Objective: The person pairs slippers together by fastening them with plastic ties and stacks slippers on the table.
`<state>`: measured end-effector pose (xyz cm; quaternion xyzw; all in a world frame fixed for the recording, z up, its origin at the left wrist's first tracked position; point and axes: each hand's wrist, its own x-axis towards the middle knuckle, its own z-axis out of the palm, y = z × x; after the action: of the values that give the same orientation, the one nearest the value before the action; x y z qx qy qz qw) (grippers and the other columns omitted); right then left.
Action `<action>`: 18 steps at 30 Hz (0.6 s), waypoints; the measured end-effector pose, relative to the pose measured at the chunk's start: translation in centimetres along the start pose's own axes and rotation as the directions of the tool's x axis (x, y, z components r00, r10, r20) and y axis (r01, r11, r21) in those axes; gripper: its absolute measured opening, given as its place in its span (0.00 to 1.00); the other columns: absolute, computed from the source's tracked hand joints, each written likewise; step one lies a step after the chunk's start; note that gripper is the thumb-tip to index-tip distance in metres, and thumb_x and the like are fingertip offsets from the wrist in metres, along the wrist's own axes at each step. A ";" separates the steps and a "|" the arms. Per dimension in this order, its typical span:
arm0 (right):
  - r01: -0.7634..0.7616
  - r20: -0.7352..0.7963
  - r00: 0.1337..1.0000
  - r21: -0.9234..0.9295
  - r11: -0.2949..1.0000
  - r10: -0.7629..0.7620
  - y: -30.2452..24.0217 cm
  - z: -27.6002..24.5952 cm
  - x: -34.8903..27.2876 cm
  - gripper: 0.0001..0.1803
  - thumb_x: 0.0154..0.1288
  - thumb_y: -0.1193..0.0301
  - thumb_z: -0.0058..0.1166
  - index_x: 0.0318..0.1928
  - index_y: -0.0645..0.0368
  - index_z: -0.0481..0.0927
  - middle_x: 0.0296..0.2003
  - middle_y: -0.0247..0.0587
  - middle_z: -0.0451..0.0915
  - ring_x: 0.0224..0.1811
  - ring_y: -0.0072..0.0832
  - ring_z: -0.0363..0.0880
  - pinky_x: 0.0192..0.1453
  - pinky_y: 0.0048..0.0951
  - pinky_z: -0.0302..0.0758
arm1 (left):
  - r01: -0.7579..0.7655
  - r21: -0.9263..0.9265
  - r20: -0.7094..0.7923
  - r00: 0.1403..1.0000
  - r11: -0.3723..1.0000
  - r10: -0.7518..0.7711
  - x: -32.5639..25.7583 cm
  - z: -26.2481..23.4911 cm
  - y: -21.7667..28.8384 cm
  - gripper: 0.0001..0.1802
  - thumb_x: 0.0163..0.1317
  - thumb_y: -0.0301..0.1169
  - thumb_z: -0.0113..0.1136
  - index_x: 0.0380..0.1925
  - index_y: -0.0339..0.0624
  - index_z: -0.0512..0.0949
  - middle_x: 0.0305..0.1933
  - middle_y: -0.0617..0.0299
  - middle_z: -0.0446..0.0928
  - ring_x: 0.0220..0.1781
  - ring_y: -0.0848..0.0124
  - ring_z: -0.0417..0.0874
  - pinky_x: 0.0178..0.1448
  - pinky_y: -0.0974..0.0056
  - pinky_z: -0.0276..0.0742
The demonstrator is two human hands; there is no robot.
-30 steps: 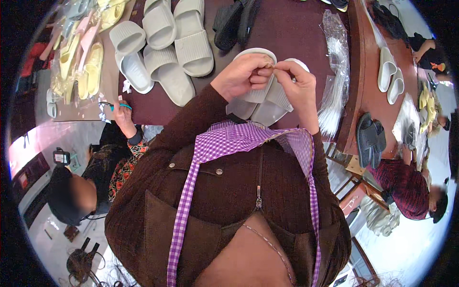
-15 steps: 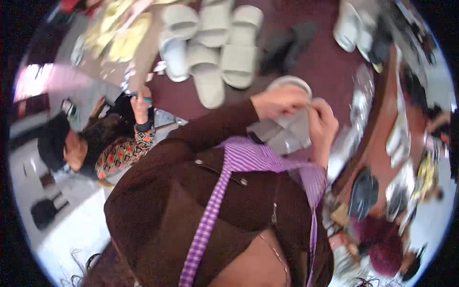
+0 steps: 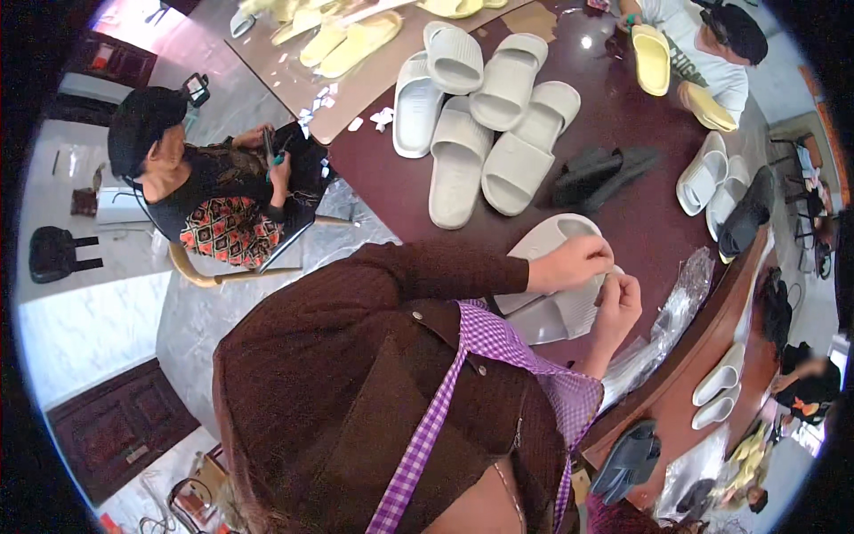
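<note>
Right now your left hand (image 3: 576,262) grips the rim of a pale grey slide sandal (image 3: 556,294) lying on the dark red bench (image 3: 640,222) just in front of your chest, while your right hand (image 3: 618,303) pinches its edge with closed fingers, the two hands almost touching. Further up the bench sits a cluster of matching grey slides (image 3: 480,125), with a black pair (image 3: 605,173) beside them and crumpled clear plastic wrap (image 3: 680,303) just right of your hands.

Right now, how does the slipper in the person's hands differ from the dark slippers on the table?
The held pale grey slipper is light; the dark slippers are almost black. The pale one is gripped by the left hand and right hand; the dark pair lies untouched on the maroon table, farther from the person. Both are slide slippers.
</note>
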<state>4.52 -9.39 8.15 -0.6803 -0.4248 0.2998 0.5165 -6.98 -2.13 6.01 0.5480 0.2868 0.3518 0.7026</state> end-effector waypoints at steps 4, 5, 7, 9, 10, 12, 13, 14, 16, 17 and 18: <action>-0.020 0.010 1.000 0.122 0.992 0.019 -0.3 0.0 -0.2 0.05 0.59 0.77 0.49 0.26 0.63 0.72 0.20 0.28 0.69 0.21 0.13 0.63 0.24 0.16 0.60 | -0.117 0.035 -0.029 0.993 0.993 0.118 -0.6 0.5 -0.3 0.07 0.57 0.27 0.52 0.31 0.34 0.73 0.27 0.63 0.74 0.33 0.77 0.73 0.38 0.70 0.70; -0.009 -0.002 1.000 0.105 0.994 0.009 -0.4 0.0 -0.3 0.05 0.59 0.77 0.49 0.26 0.62 0.72 0.19 0.27 0.68 0.20 0.12 0.62 0.23 0.15 0.59 | -0.095 0.020 -0.006 0.995 0.995 0.095 -0.6 0.4 -0.3 0.07 0.57 0.27 0.53 0.31 0.34 0.73 0.28 0.62 0.75 0.34 0.77 0.73 0.39 0.70 0.70; 0.011 -0.007 1.000 0.071 0.997 -0.010 -0.2 -0.1 -0.6 0.06 0.59 0.77 0.48 0.25 0.60 0.70 0.17 0.25 0.65 0.18 0.12 0.61 0.21 0.14 0.56 | -0.107 0.052 0.002 0.994 0.993 0.107 -0.5 0.4 -0.5 0.07 0.56 0.28 0.53 0.31 0.33 0.74 0.27 0.61 0.76 0.33 0.76 0.74 0.38 0.69 0.71; 0.022 0.009 1.000 0.088 0.996 -0.023 0.1 -0.3 -0.5 0.06 0.59 0.77 0.48 0.25 0.60 0.70 0.17 0.25 0.65 0.18 0.11 0.60 0.21 0.14 0.56 | -0.107 0.096 0.048 0.994 0.990 0.103 -0.3 0.2 -0.6 0.08 0.54 0.28 0.53 0.30 0.33 0.75 0.26 0.59 0.77 0.31 0.74 0.76 0.36 0.68 0.71; 0.022 0.013 1.000 0.098 0.995 -0.023 0.3 -0.5 -0.5 0.06 0.59 0.77 0.48 0.25 0.60 0.70 0.17 0.25 0.65 0.18 0.11 0.60 0.21 0.14 0.55 | -0.112 0.104 0.041 0.993 0.988 0.109 -0.3 0.2 -0.5 0.08 0.54 0.28 0.53 0.30 0.33 0.75 0.26 0.59 0.77 0.31 0.74 0.76 0.36 0.68 0.71; 0.028 0.022 0.999 0.113 0.993 -0.031 0.6 -0.7 -0.3 0.06 0.59 0.78 0.48 0.25 0.60 0.70 0.17 0.25 0.65 0.18 0.11 0.60 0.21 0.14 0.55 | -0.086 0.066 0.113 0.991 0.994 0.078 -0.1 -0.1 -0.3 0.09 0.54 0.28 0.53 0.30 0.33 0.75 0.26 0.58 0.77 0.31 0.74 0.76 0.36 0.68 0.71; 0.044 0.037 0.998 0.087 0.995 -0.048 0.7 -0.8 -0.2 0.06 0.59 0.78 0.48 0.25 0.60 0.70 0.17 0.25 0.65 0.19 0.11 0.60 0.21 0.14 0.55 | -0.071 0.048 0.151 0.987 0.996 0.063 0.1 -0.3 -0.1 0.09 0.53 0.28 0.53 0.30 0.33 0.75 0.26 0.58 0.77 0.31 0.74 0.76 0.36 0.68 0.71; 0.059 0.050 0.997 0.059 0.996 -0.062 0.7 -0.9 -0.2 0.06 0.59 0.78 0.48 0.25 0.60 0.70 0.17 0.25 0.64 0.19 0.11 0.59 0.22 0.14 0.54 | -0.077 0.054 0.150 0.986 0.996 0.068 0.1 -0.4 -0.1 0.09 0.53 0.28 0.53 0.30 0.33 0.75 0.26 0.58 0.77 0.31 0.74 0.76 0.36 0.68 0.71; 0.084 0.062 0.994 0.036 0.996 -0.086 0.7 -1.1 -0.1 0.06 0.59 0.78 0.48 0.25 0.60 0.70 0.17 0.24 0.64 0.19 0.11 0.59 0.22 0.14 0.54 | -0.085 0.119 0.206 0.977 0.989 0.059 0.2 -0.8 0.0 0.09 0.53 0.28 0.53 0.29 0.32 0.75 0.24 0.58 0.77 0.31 0.74 0.76 0.35 0.69 0.70; 0.067 0.093 0.993 0.029 0.997 -0.069 0.6 -1.2 -0.1 0.06 0.59 0.78 0.47 0.25 0.60 0.70 0.17 0.24 0.64 0.19 0.10 0.59 0.22 0.14 0.54 | -0.092 0.153 0.234 0.971 0.984 0.055 0.3 -0.9 0.1 0.09 0.52 0.28 0.54 0.29 0.32 0.76 0.24 0.58 0.76 0.31 0.74 0.76 0.34 0.69 0.70; 0.051 0.123 0.991 0.021 0.998 -0.054 0.5 -1.3 -0.2 0.06 0.59 0.78 0.47 0.25 0.60 0.71 0.18 0.24 0.64 0.19 0.10 0.59 0.22 0.14 0.54 | -0.102 0.159 0.234 0.970 0.982 0.063 0.3 -1.0 0.3 0.09 0.52 0.28 0.54 0.29 0.32 0.76 0.24 0.58 0.76 0.31 0.74 0.76 0.34 0.69 0.70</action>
<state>5.70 -10.18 8.04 -0.6443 -0.4711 0.3315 0.5030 -7.67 -1.25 6.05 0.6542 0.2099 0.2899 0.6663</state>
